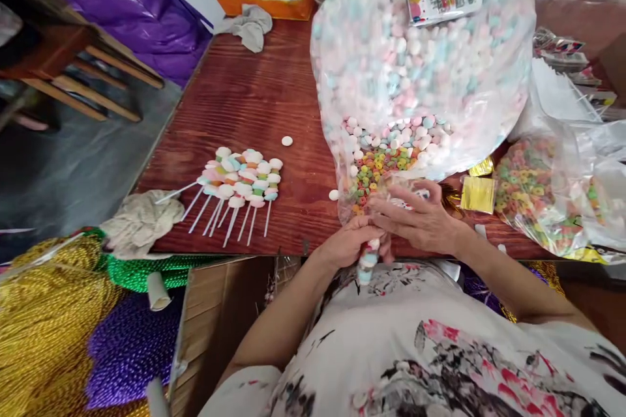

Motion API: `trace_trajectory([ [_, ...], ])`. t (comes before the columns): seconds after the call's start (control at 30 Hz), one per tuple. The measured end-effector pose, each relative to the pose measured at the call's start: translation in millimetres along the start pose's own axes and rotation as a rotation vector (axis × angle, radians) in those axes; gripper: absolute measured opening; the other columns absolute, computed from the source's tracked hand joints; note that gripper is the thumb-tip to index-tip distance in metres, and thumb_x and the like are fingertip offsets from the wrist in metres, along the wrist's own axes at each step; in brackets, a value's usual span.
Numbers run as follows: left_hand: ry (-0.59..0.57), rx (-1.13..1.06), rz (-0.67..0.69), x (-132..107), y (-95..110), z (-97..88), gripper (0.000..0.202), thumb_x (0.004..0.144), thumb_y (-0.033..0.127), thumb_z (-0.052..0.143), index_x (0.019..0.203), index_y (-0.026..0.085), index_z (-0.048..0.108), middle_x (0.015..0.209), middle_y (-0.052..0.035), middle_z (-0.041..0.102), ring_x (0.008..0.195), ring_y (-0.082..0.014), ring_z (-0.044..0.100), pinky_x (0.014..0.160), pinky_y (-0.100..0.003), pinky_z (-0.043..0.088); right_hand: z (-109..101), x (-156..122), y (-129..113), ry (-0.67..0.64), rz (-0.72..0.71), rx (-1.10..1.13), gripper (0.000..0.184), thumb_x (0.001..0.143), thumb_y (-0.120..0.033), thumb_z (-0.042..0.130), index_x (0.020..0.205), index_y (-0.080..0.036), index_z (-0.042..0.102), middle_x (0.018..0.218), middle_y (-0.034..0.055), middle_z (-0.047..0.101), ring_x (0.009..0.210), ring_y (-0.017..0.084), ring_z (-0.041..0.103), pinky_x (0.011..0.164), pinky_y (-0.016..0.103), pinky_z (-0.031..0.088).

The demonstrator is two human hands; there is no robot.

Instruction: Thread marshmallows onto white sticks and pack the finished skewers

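Observation:
At the table's front edge, my left hand (pixel 348 242) is closed around a marshmallow candy stick (pixel 366 266), whose blue, white and red end pokes out below the fingers toward my lap. Against it, my right hand (pixel 421 220) pinches a clear printed plastic wrapper (pixel 403 195); its fingertips overlap the left hand and hide part of the wrapper. Just beyond both hands lie small coloured candy rings (pixel 379 166) and loose pastel marshmallows (pixel 420 133) at the mouth of a big clear bag (pixel 493 71). Several finished-looking marshmallow sticks (pixel 243 176) lie piled on the left.
Gold twist ties (pixel 478 194) and a bag of candy rings (pixel 531 189) lie to the right. An orange box (pixel 267 5) stands at the back; a crumpled cloth (pixel 141 221) hangs at the left edge. Bead strings (pixel 44 332) and a cardboard box (pixel 210 326) sit below the table (pixel 235 98).

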State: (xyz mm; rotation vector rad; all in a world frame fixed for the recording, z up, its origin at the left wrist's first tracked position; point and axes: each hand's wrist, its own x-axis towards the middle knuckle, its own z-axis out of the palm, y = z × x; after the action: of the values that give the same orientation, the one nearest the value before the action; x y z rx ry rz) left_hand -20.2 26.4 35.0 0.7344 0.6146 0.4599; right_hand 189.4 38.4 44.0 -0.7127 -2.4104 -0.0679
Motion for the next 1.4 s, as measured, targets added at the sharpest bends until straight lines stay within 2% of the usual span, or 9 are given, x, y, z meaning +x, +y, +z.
trace_trajectory([
  [0.17,-0.259,0.441,-0.192,-6,6,-7.9,0.042,0.090,0.051,0.050,0.064,0.018,0.047,0.057,-0.0004,0.052,0.052,-0.0135,0.054,0.057,-0.028,0.048,-7,-6,-8,-0.284,-0.203,-0.070,0.023,0.098,-0.012,0.041,0.098,-0.018,0.063,0.092,0.0038,0.070,0.110,0.021,0.056,0.096,0.047,0.033],
  [0.3,0.036,1.383,0.151,-12,0,-4.4,0.026,0.094,0.028,0.040,0.080,0.016,0.058,0.074,-0.0070,0.060,0.071,-0.0205,0.058,0.068,-0.034,0.047,10,-14,-23,-0.494,0.196,0.089,0.020,0.092,-0.021,0.051,0.076,-0.016,0.061,0.072,0.0026,0.065,0.079,0.018,0.053,0.078,0.038,0.033],
  [0.4,0.135,1.755,0.380,-16,-6,-0.9,0.025,0.091,0.017,0.038,0.091,0.016,0.063,0.084,-0.0092,0.064,0.079,-0.0235,0.059,0.074,-0.038,0.046,12,-20,-35,-0.534,0.476,0.294,0.019,0.092,-0.024,0.053,0.079,-0.017,0.064,0.075,0.0020,0.068,0.075,0.015,0.053,0.072,0.033,0.031],
  [0.5,0.159,1.597,0.365,-15,-5,-3.2,0.027,0.095,0.024,0.037,0.082,0.017,0.060,0.075,-0.0056,0.061,0.070,-0.0190,0.057,0.068,-0.032,0.044,2,-25,-46,-0.342,0.535,0.184,0.022,0.093,-0.021,0.050,0.110,-0.020,0.065,0.104,0.0064,0.071,0.099,0.020,0.056,0.079,0.035,0.029],
  [0.57,0.112,1.288,0.183,-11,0,-6.1,0.033,0.096,0.032,0.036,0.073,0.017,0.054,0.067,-0.0022,0.057,0.060,-0.0151,0.053,0.060,-0.028,0.042,-3,-28,-49,-0.222,0.463,0.026,0.032,0.094,-0.020,0.049,0.125,-0.024,0.058,0.122,0.0082,0.066,0.117,0.025,0.049,0.084,0.040,0.026],
  [0.73,-0.174,0.869,-0.207,-3,8,-6.0,0.037,0.096,0.042,0.036,0.069,0.018,0.047,0.060,0.0016,0.053,0.047,-0.0111,0.047,0.048,-0.024,0.037,5,-37,-45,-0.319,0.216,0.023,0.024,0.097,-0.015,0.043,0.088,-0.020,0.064,0.082,0.0008,0.069,0.096,0.019,0.053,0.085,0.040,0.022],
  [0.97,0.057,1.743,0.465,-9,-20,0.9,0.028,0.095,0.020,0.038,0.085,0.017,0.063,0.080,-0.0066,0.064,0.075,-0.0191,0.058,0.068,-0.030,0.041,-3,-42,-42,-0.495,0.541,0.225,0.024,0.097,-0.036,0.052,0.089,-0.021,0.067,0.086,0.0011,0.071,0.084,0.016,0.053,0.075,0.035,0.022],
  [1.17,0.294,1.788,0.395,15,-21,-4.4,0.027,0.097,0.023,0.039,0.081,0.017,0.060,0.077,-0.0043,0.064,0.066,-0.0164,0.059,0.062,-0.028,0.038,-35,-74,8,-0.273,0.957,-0.284,0.021,0.095,-0.035,0.054,0.092,-0.022,0.071,0.096,0.0064,0.070,0.095,0.023,0.050,0.078,0.037,0.023],
  [1.4,0.490,1.718,0.334,36,-2,-6.5,0.029,0.096,0.027,0.041,0.080,0.016,0.063,0.078,-0.0060,0.065,0.068,-0.0179,0.059,0.063,-0.028,0.038,-24,-89,32,-0.355,0.892,-0.391,0.017,0.088,-0.021,0.055,0.076,-0.018,0.066,0.081,0.0083,0.068,0.087,0.023,0.050,0.075,0.038,0.025],
])
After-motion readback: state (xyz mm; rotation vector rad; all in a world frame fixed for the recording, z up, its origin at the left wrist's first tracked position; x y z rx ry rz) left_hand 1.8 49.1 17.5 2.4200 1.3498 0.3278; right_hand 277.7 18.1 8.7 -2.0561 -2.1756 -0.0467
